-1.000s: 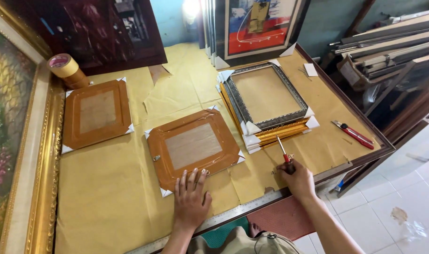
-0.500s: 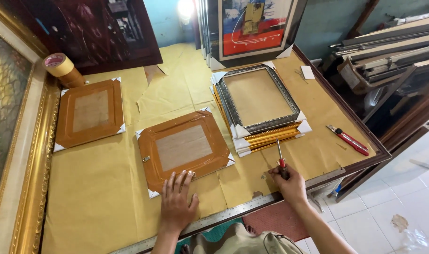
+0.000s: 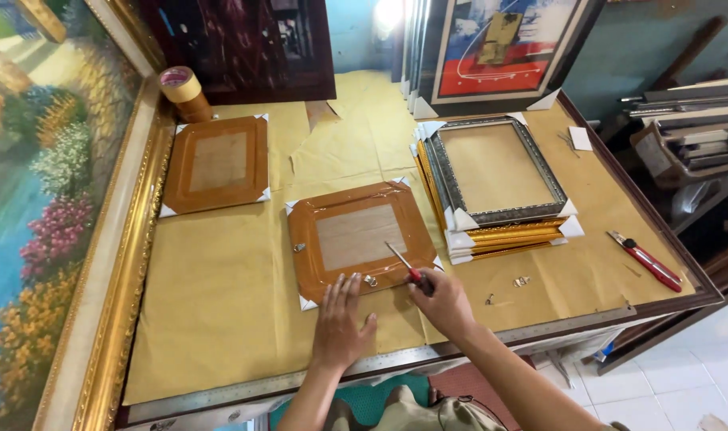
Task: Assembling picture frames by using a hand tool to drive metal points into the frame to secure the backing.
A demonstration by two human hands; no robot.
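- Two hands are working at the near edge of the table (image 3: pixel 220 319), which is lying under brown paper.
- Left hand (image 3: pixel 341 323) is lying flat and released, fingers spread, fingertips touching the near edge of the frame (image 3: pixel 360 238).
- Right hand (image 3: pixel 443 303) is clenching a red-handled screwdriver (image 3: pixel 404 265), its shaft pointing up-left over the frame's lower right part.
- Frame is lying face down in the middle of the table, slightly turned, white protectors showing on its corners; a small metal hanger (image 3: pixel 370 280) is sitting on its near rail, between the two hands.
- Second frame (image 3: pixel 217 163) is lying well apart to the far left, near a tape roll (image 3: pixel 182 88).
- Stack of frames (image 3: pixel 499 187) is sitting just beside the frame's right edge, leaving only a thin gap.
- Small metal bits (image 3: pixel 521 281) are lying on the paper right of the right hand.
- Cutter (image 3: pixel 645 260) is lying near the table's right edge.
- Large gilt-framed painting (image 3: pixel 53 215) is walling off the whole left side.
- Open paper is stretching left of the left hand, between the frame and the painting, and along the near edge beside a metal ruler (image 3: pixel 555 327).
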